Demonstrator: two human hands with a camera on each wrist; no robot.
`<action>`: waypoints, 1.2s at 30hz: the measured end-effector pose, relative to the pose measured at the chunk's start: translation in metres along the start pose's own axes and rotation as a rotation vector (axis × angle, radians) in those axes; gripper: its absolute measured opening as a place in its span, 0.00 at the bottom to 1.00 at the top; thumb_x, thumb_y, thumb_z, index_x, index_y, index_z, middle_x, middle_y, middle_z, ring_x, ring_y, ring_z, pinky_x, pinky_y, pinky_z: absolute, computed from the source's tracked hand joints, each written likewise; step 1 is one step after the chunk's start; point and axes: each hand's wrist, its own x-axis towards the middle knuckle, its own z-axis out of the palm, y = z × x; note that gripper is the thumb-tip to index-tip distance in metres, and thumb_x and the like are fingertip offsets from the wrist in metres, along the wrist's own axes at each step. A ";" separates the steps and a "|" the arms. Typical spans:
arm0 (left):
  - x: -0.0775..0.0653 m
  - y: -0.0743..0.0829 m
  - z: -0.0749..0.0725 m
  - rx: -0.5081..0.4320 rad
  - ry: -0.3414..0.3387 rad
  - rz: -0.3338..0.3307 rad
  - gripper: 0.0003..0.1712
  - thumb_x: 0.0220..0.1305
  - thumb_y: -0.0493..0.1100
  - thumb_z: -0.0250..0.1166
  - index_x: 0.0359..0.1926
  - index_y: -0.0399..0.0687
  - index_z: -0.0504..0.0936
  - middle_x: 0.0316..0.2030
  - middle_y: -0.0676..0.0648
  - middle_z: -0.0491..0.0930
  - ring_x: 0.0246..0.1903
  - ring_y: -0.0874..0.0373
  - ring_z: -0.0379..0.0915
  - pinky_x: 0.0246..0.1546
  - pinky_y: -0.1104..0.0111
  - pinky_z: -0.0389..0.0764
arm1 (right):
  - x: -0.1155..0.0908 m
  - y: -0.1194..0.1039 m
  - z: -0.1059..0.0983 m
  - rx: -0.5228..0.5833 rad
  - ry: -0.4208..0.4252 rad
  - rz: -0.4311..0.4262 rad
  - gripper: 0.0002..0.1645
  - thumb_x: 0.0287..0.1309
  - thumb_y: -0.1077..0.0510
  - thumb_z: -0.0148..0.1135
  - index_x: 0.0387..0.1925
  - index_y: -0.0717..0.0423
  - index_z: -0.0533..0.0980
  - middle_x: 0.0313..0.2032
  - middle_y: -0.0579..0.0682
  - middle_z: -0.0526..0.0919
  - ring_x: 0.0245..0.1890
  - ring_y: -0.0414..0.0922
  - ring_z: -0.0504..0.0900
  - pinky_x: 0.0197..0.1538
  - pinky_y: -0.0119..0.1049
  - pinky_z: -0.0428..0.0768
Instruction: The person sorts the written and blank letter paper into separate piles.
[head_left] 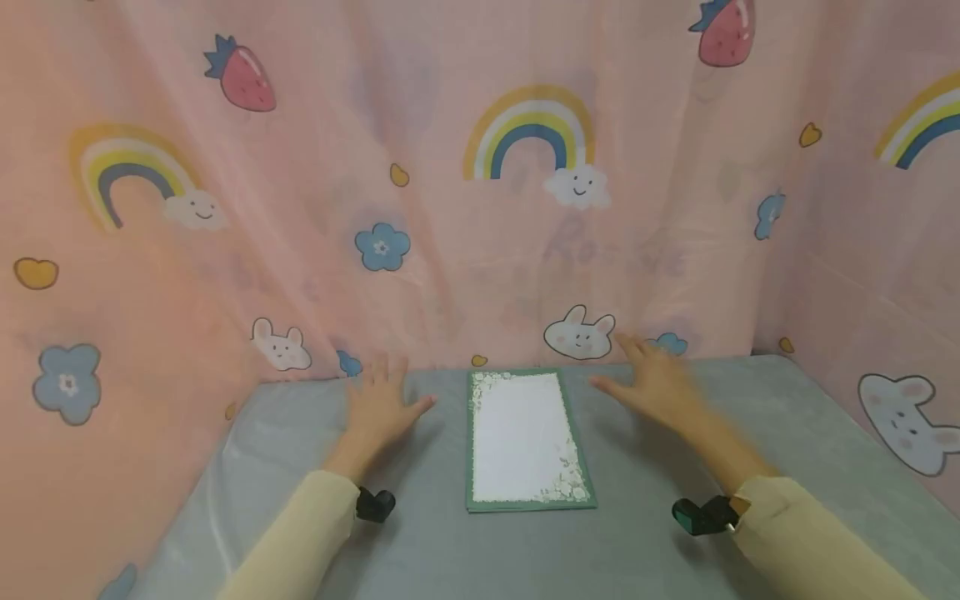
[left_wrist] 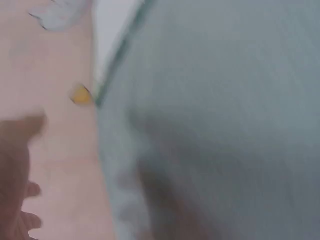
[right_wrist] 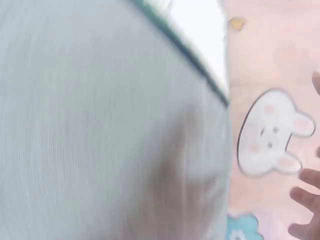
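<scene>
A flat rectangular sheet or pad (head_left: 521,437), white with a green floral border, lies on the grey cloth-covered table. To its left, my left hand (head_left: 381,408) hovers with fingers spread and holds nothing. On the other side my right hand (head_left: 660,387) is raised, thumb apart from the fingers, also holding nothing; it is slightly blurred. In the left wrist view the pad's edge (left_wrist: 117,57) shows at the top, with part of the left hand (left_wrist: 12,175) at the side. The right wrist view catches the pad's corner (right_wrist: 200,40) and some right fingertips (right_wrist: 307,200).
Behind the table (head_left: 420,533) hangs a pink curtain (head_left: 465,275) printed with rainbows, strawberries, flowers and bunnies; it also runs along both sides. Black wrist devices (head_left: 375,504) sit at both cuffs.
</scene>
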 end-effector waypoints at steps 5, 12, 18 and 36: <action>-0.003 0.029 0.007 -0.221 0.054 -0.013 0.41 0.69 0.57 0.64 0.75 0.44 0.64 0.74 0.37 0.65 0.74 0.38 0.60 0.72 0.41 0.62 | -0.007 -0.014 0.017 0.264 0.003 0.035 0.44 0.68 0.36 0.58 0.71 0.63 0.66 0.68 0.66 0.72 0.68 0.67 0.70 0.66 0.66 0.69; -0.003 0.051 0.033 -0.562 0.048 -0.014 0.33 0.70 0.50 0.63 0.72 0.44 0.70 0.69 0.40 0.73 0.70 0.41 0.67 0.67 0.45 0.71 | -0.016 -0.026 0.047 0.418 0.089 0.032 0.32 0.68 0.47 0.61 0.64 0.65 0.74 0.59 0.65 0.81 0.61 0.64 0.78 0.62 0.62 0.75; 0.002 0.046 0.062 -0.674 0.076 0.039 0.29 0.69 0.46 0.65 0.67 0.40 0.74 0.63 0.38 0.78 0.66 0.41 0.72 0.64 0.47 0.74 | -0.018 -0.025 0.070 0.476 0.088 0.053 0.30 0.69 0.48 0.62 0.62 0.66 0.74 0.58 0.65 0.82 0.61 0.64 0.78 0.64 0.61 0.74; -0.006 0.036 0.090 -0.459 0.071 0.191 0.32 0.60 0.53 0.71 0.63 0.44 0.79 0.62 0.38 0.80 0.70 0.38 0.66 0.74 0.38 0.55 | -0.029 -0.018 0.098 0.410 0.103 0.021 0.31 0.62 0.50 0.68 0.61 0.63 0.77 0.59 0.62 0.82 0.62 0.64 0.78 0.66 0.61 0.72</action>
